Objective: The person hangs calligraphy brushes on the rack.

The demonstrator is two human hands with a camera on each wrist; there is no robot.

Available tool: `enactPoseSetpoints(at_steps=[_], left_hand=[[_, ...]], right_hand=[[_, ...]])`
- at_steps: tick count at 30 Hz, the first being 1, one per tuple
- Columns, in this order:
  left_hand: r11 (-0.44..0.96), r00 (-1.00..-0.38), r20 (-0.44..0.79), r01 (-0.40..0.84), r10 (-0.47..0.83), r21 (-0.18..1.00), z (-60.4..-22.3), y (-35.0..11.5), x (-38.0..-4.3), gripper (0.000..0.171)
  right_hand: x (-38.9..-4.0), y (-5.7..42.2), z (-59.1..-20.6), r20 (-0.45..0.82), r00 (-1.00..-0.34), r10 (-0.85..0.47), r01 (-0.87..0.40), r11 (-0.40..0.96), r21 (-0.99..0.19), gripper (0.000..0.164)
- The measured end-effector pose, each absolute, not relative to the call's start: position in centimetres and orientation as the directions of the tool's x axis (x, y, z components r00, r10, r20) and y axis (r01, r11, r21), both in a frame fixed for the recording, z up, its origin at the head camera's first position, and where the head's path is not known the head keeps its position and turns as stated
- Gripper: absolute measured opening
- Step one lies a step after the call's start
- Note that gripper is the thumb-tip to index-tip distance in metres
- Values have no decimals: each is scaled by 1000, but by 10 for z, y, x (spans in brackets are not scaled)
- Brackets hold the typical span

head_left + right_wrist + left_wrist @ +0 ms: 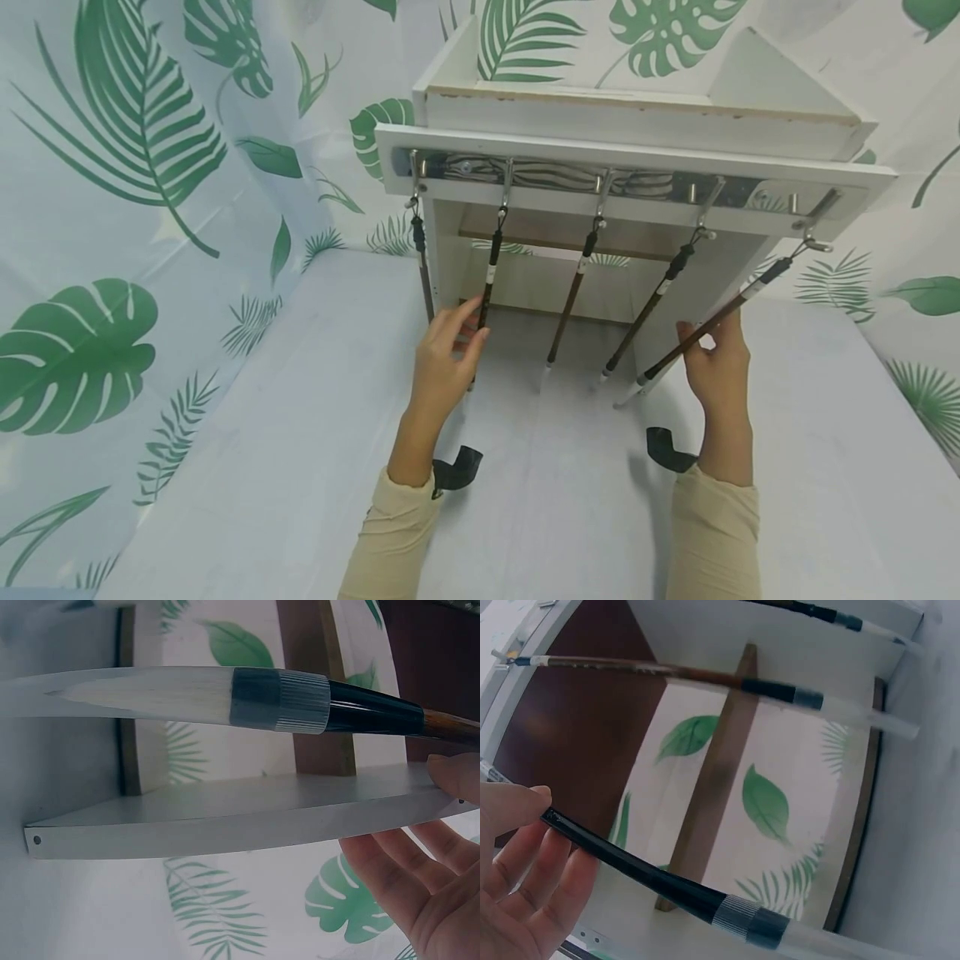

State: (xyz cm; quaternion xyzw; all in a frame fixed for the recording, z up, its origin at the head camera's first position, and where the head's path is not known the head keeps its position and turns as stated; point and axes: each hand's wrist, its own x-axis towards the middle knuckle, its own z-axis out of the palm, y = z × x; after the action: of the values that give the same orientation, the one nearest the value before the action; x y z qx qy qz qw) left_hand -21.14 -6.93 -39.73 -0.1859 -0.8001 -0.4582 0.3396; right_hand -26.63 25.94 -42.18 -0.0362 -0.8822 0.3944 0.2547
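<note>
Several calligraphy brushes hang by loops from the metal hooks of a rail (557, 175) on a white shelf unit. My left hand (446, 354) pinches the second calligraphy brush from the left (649, 868) by its dark handle, thumb on one side and fingers behind. Beyond it in the left wrist view hangs another brush (705, 675). My right hand (427, 877) grips the front edge of the unit's right side panel (225, 838), thumb inside and fingers outside. The rightmost brush (379, 709) crosses in front of that panel, its pale tip inside a clear cover.
An open white tray-like top (637, 125) sits above the rail. Dark wooden crossbars (712, 780) span the unit's back. It stands on a white surface (300, 433) before a leaf-patterned backdrop (75, 208). Black wrist mounts (459, 468) stick out from both cuffs.
</note>
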Motion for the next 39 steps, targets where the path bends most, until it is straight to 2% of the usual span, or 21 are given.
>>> enactPoseSetpoints(at_steps=[6,12,16,19,24,30,34,39], left_hand=[[520,-702,713,604,-13,604,-400,-70,-213,35],[521,-705,709,601,-11,606,-401,-70,-214,36],[530,-721,692,585,-7,615,-402,-69,-214,36],[535,-727,687,578,-6,617,-402,-69,-214,36],[541,-724,690,577,-9,613,-403,-69,-215,36],[557,-732,681,561,-11,612,-405,-68,-217,35],[567,-740,673,548,-15,615,-406,-67,-217,36],[577,-750,661,533,-16,619,-406,-67,-217,35]], right_hand=[[-246,241,-395,409,-879,244,-154,667,-729,61],[-245,240,-392,391,-885,254,-144,649,-747,61],[-293,284,-455,440,-861,255,-150,700,-698,63],[-306,297,-473,448,-857,255,-156,701,-696,65],[-255,249,-406,399,-884,246,-164,636,-755,62],[-247,241,-396,385,-886,257,-137,649,-748,61],[-265,259,-419,397,-880,259,-149,644,-750,63],[-311,301,-479,441,-858,262,-141,707,-693,69]])
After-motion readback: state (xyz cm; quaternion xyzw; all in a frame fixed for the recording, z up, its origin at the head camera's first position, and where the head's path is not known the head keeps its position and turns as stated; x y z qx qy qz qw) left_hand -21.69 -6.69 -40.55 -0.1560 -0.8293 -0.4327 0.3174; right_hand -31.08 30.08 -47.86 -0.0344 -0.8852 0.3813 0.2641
